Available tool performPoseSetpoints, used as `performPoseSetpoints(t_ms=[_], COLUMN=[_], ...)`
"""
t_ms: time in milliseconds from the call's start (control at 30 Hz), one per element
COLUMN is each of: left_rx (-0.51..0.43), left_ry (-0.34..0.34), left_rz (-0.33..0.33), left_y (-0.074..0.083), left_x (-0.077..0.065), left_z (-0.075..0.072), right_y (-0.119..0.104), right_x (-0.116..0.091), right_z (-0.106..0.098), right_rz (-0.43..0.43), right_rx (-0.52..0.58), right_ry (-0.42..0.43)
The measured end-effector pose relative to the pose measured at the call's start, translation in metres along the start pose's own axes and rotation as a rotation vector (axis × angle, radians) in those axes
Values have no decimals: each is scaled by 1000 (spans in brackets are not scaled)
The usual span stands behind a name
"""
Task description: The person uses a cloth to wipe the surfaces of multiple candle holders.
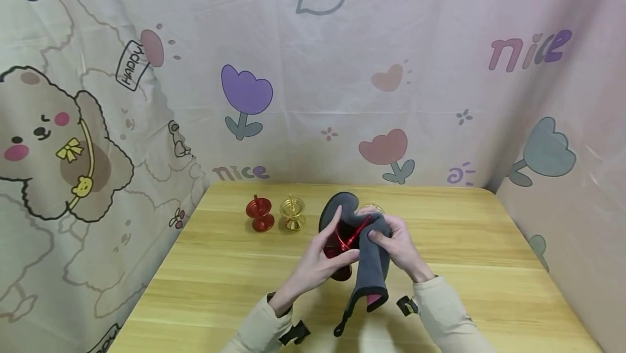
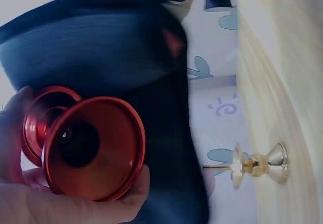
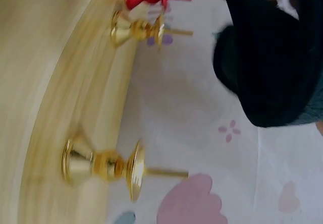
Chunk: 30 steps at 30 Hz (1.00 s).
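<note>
In the head view my left hand (image 1: 315,269) grips a red metal candle holder (image 2: 118,153) with a flared base, a shallow dish and a thin spike. The left wrist view shows its hollow underside. My right hand (image 1: 402,244) holds a dark grey cloth (image 1: 373,271) with black edging and a hanging loop, thumb in front. The cloth curves behind the red holder, its spike crossing in front of the fabric. A bit of pink shows on the cloth's other side.
Another red candle holder (image 1: 259,213) and a gold one (image 1: 292,213) stand upright at the back left of the wooden table (image 1: 205,288). A second gold holder (image 3: 108,166) stands behind the cloth. A patterned curtain (image 1: 313,103) hangs behind the table.
</note>
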<state>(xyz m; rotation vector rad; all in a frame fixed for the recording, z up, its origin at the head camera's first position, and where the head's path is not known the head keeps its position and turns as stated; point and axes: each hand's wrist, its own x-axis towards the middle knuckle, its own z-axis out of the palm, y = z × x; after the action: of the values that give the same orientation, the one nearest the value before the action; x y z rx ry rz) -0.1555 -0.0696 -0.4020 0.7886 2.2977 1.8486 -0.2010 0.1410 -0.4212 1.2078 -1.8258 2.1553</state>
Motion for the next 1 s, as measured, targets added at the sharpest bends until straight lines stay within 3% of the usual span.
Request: performPoseSetpoints(t_ms=[133,267,533,667,800,900,1000], left_rx=[-13,28,70,70,46,15,5], left_ry=[-18,-15,-2,-4,-9,-8,-10], left_rz=[10,1,23,28,-1,-26,-32], left_y=[0,0,1,0,-1,-1,0], left_x=[-2,-4,-2,-3,-4,-3,-4], left_z=[-3,-2,1,0,-1,-1,-1], right_y=[-4,-5,1,4,1,-3,-4], right_x=[2,5,3,2,1,-2,-4], right_z=[-3,-2,4,8,10,9,6], right_rz=[31,27,-110,-150,-85,0,28], right_rx=[-148,-173,-203,-104,87,109,-31], right_ry=[-142,-191,-67,44,123,87,-11])
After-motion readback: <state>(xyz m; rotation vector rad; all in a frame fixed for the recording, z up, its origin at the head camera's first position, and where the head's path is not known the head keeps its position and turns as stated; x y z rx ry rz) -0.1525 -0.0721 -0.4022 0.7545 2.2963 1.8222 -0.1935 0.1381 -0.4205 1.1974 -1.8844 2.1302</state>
